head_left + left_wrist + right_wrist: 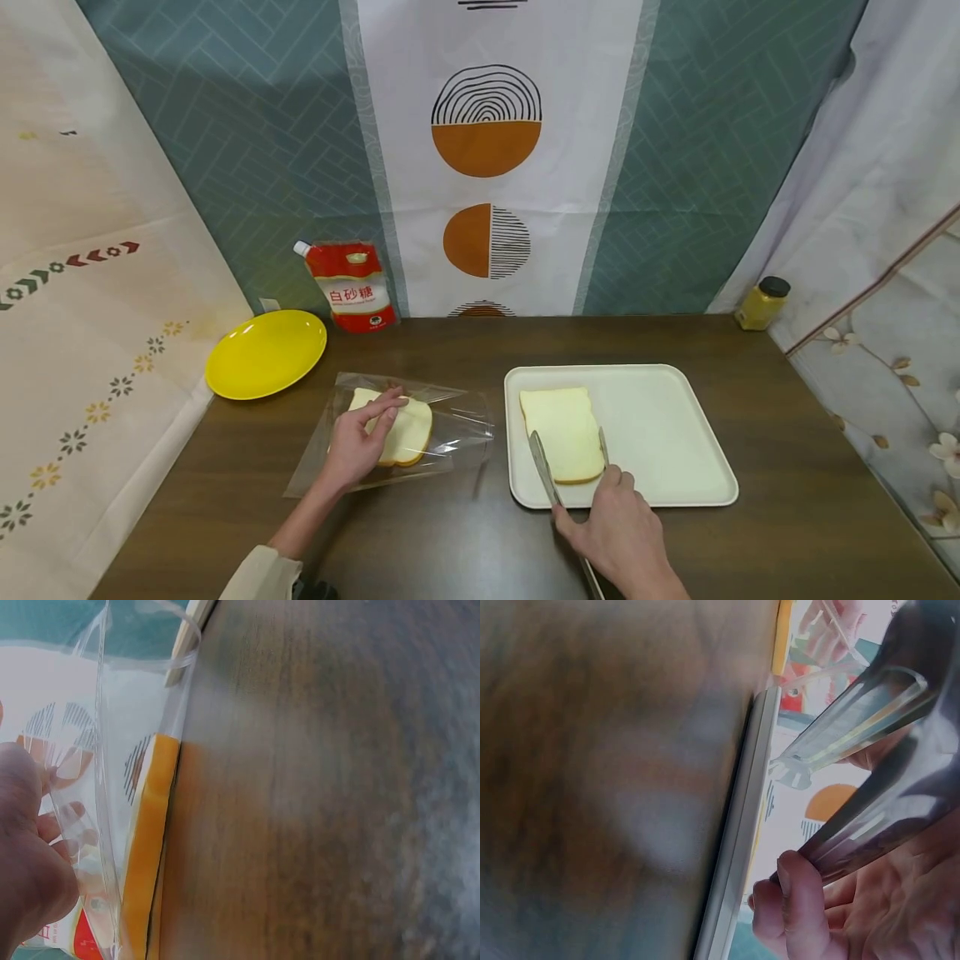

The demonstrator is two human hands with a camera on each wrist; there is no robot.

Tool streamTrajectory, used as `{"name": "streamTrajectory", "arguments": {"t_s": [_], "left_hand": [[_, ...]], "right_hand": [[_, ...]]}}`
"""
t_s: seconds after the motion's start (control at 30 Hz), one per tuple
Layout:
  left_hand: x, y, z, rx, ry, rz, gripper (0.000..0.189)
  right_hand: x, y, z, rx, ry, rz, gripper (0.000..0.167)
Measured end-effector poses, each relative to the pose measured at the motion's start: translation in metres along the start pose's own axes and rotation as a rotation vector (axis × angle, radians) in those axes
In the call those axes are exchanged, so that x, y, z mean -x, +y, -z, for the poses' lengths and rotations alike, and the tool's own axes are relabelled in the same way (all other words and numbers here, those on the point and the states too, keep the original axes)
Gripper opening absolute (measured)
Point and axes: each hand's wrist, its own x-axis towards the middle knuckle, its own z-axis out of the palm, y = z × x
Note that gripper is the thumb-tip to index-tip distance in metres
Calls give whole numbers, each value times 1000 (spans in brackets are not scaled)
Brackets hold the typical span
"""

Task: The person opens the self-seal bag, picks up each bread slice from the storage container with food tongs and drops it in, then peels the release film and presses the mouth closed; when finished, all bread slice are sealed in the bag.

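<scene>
My left hand (356,442) is over a clear plastic bag (459,425) and pinches its film between thumb and fingers. Inside that bag lies a bread slice (411,435), whose orange-brown crust (150,825) shows low against the table in the left wrist view. My right hand (624,529) grips metal tongs (543,468), with the arms spread apart. Another bread slice (558,429) lies flat on the left part of a white tray (667,442). One tong arm reaches along this slice's left edge and the other along its right edge. In the right wrist view the tongs (885,825) slant across my palm.
A yellow plate (266,354) stands at the back left beside a red and white pouch (354,287) with a white cap. At the back right corner is a small yellow jar (761,304) with a black lid. Patterned cloths hang behind and beside the brown table (465,533).
</scene>
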Motion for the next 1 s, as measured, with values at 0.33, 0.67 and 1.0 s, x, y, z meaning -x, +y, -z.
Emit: {"name": "streamTrajectory", "arguments": {"t_s": [0.33,0.67,1.0], "left_hand": [[0,-3,0,-7,-10,38,17],[-2,-5,-1,7,-18,35,17],[-2,-2,2,-27,-12,30,17]], "right_hand": [[-2,-1,-4,-5,-1,29,57],[1,3,0,4,35,77,48],[4,13,4,46,72,136,57]]}}
